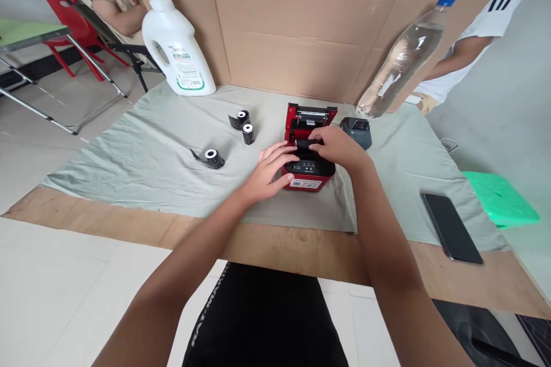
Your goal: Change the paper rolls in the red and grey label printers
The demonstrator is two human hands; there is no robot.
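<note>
A red and black label printer point(309, 170) stands on the cloth with its lid point(312, 120) raised. Inside its bay lies a black paper roll point(302, 144), with the fingers of my right hand point(340, 148) closed on its right end. My left hand point(271, 173) is open against the printer's left side, fingers stretched over the edge towards the roll. To the left, three more black rolls with white cores are on the cloth: one nearer roll point(214, 159), a middle roll point(248, 135) and a farther roll point(241, 119).
A white detergent bottle point(178, 49) and a tilted clear bottle point(402, 63) stand before the cardboard panel point(301, 40). A dark grey device point(356, 132) sits right of the printer. A phone point(451, 226) lies near the front edge. Two people are beyond the panel.
</note>
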